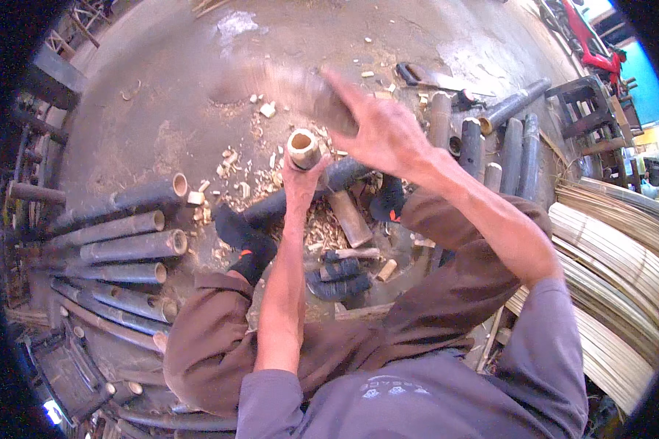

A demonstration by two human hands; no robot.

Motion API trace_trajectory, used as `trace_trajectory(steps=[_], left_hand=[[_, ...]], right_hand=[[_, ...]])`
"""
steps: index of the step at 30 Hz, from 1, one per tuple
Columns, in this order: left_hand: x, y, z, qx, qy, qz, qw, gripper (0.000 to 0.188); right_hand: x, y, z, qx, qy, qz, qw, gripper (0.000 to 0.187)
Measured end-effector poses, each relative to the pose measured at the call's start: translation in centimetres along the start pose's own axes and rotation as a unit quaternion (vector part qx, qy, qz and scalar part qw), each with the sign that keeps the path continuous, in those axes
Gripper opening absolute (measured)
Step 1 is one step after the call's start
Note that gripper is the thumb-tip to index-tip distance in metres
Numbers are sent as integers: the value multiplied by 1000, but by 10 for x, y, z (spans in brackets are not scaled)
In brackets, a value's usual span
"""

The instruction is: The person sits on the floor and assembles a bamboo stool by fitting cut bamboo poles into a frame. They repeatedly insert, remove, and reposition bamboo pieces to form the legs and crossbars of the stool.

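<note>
My left hand (300,180) grips a short bamboo tube (304,164) between my knees. The tube stands upright, its pale cut rim and hollow end facing up. To its upper right, my right hand (388,133) is closed around the dark handle of a broad tool (289,91). Motion smears the tool into a brown streak reaching left above the tube; its exact kind cannot be made out. Below my left hand, a thick dark bamboo pole (267,210) lies crosswise between my feet, and a brown bamboo piece (350,218) rests by it.
Wood shavings (231,164) and chips litter the floor. Several bamboo poles (128,246) lie at left, with more (511,154) at right. A handsaw (439,76) lies beyond my right hand. Dark gloves (338,279) lie between my legs. Bundled pale strips (600,249) fill the right side.
</note>
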State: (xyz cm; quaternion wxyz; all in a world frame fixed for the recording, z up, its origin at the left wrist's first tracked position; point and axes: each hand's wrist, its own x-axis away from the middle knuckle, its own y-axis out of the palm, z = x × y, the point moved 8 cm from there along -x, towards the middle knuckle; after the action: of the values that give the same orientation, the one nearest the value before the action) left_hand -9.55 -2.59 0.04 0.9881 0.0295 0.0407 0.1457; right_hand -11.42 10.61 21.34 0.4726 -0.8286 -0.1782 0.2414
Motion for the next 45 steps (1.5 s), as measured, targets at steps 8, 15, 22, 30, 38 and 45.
trace_trajectory(steps=[8, 15, 22, 30, 38, 45], left_hand=[[-5, -2, -29, -3, 14, 0, 1000, 61], [11, -5, -6, -132, 4, 63, 989, 56], [113, 26, -150, 46, -238, 291, 926, 34], [88, 38, -176, 163, -391, 109, 899, 16], [96, -10, -95, 653, -222, 134, 712, 52], [106, 25, -135, 507, -470, 7, 723, 79]], right_hand=[[43, 35, 36, 3, 65, -113, 991, 80], [68, 51, 69, -54, 119, -73, 989, 86], [123, 58, 229, -5, 408, 34, 912, 84], [199, 100, 326, 79, 467, 9, 881, 85], [81, 141, 192, -261, 273, -17, 926, 61], [71, 198, 79, -508, 293, -99, 804, 66]])
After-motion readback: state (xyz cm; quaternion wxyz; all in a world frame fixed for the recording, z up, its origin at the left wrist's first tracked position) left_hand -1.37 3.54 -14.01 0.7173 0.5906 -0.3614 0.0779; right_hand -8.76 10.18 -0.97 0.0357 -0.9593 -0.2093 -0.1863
